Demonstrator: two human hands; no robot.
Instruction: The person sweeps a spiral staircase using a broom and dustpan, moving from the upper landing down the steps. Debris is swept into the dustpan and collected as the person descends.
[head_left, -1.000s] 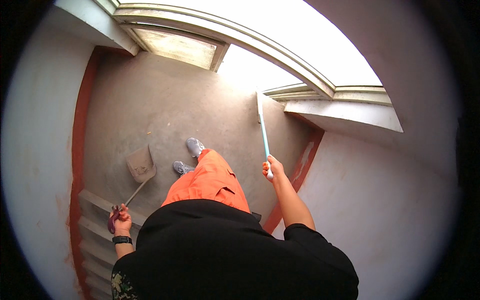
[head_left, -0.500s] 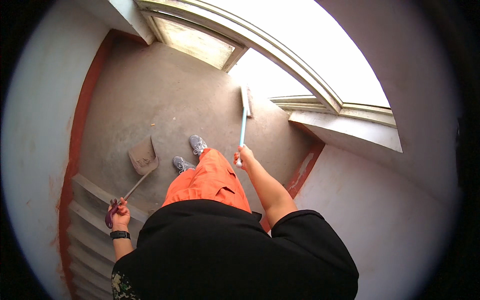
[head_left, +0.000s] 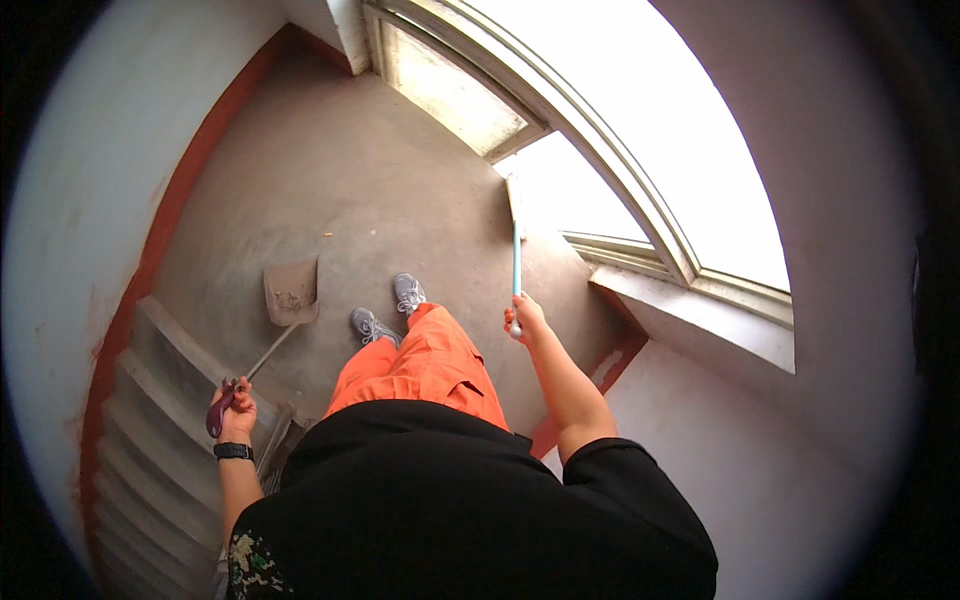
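head cam is the only view i've got, so here goes: my right hand (head_left: 524,317) is wrapped round the white end of a broom (head_left: 517,260), and my left hand (head_left: 237,408) has its fingers curled on the maroon grip of a long-handled dustpan (head_left: 293,290). the big thing is the gap between the two business ends. the broom's pale blue shaft runs nearly straight out ahead of my right fist, and its broom head (head_left: 513,205) sits by the window (head_left: 690,265), with its own long side in roughly the same line as the shaft. the dustpan is over on my left, its thin grey shaft slanting forward and a bit right from my fist to the pan. so the two heads are well apart, with my grey sneakers (head_left: 408,290) nearer me and in between, left hand obviously nearer the pan. there's a little yellow scrap (head_left: 327,235) on the floor (head_left: 440,240) just past the pan's far right corner, closer to the pan than to the broom. looks-wise, the pan is a dull pinkish tan with some brownish debris in it, and the broom head is pale with a darker fringe, though glare makes it hard to tell how the bristles meet the floor.
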